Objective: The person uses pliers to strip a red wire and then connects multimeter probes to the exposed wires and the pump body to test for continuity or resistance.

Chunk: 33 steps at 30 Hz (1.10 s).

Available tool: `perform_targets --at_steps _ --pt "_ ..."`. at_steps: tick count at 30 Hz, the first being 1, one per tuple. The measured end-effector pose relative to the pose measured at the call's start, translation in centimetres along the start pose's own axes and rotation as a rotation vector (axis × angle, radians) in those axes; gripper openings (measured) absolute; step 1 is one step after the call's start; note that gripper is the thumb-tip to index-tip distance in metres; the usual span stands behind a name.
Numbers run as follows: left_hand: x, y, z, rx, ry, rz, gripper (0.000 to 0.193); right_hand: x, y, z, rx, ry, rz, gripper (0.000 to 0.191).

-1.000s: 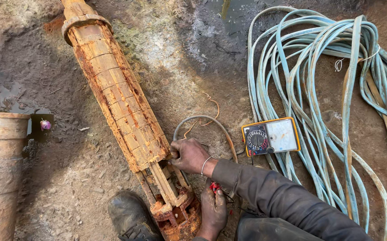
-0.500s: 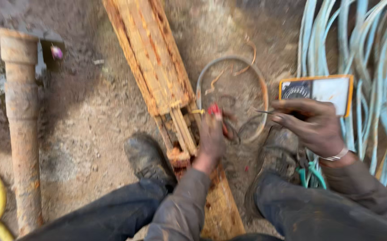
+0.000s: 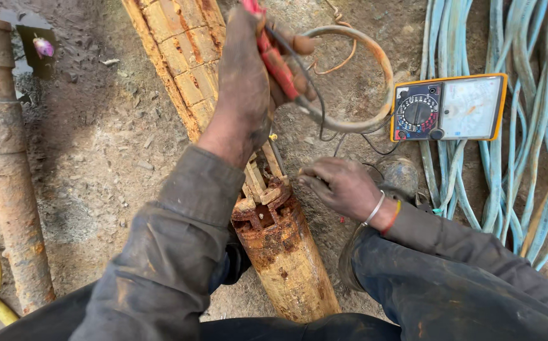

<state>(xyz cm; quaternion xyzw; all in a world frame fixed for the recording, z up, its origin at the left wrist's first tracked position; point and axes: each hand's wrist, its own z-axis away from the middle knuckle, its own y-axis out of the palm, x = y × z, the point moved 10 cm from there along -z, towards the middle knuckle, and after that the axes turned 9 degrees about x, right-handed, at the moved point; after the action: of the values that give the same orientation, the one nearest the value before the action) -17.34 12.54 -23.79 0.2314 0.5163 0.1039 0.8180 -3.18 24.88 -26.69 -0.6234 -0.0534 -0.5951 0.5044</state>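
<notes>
Rust-caked, the long pump body [image 3: 286, 259] lies between your knees and runs away from you over the dirt, and just right of its notched collar your right hand [image 3: 343, 186] hovers with fingers loosely curled, gripping nothing you can make out. Farther up, over the pump's ribbed section, your left hand [image 3: 248, 82] has its fingers closed around a red test probe [image 3: 274, 60], its dark lead trailing down. Right of the pump lies the yellow-cased meter [image 3: 451, 107] beside pale blue cable coils [image 3: 526, 145]; left of it, a rusty pipe [image 3: 8, 170].
</notes>
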Motion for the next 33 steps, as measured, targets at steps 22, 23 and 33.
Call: perform_targets --at_steps 22,23,33 --pt "2.1 0.0 1.0 -0.141 -0.046 0.163 0.045 5.7 -0.8 -2.0 0.167 -0.166 0.027 0.014" --pt "2.2 -0.1 0.8 -0.143 -0.053 0.158 0.047 5.8 -0.8 -2.0 0.173 -0.167 0.012 0.013" --pt "3.1 0.0 0.6 -0.14 -0.039 0.183 0.04 5.9 -1.1 -1.9 0.149 -0.193 0.037 0.015"
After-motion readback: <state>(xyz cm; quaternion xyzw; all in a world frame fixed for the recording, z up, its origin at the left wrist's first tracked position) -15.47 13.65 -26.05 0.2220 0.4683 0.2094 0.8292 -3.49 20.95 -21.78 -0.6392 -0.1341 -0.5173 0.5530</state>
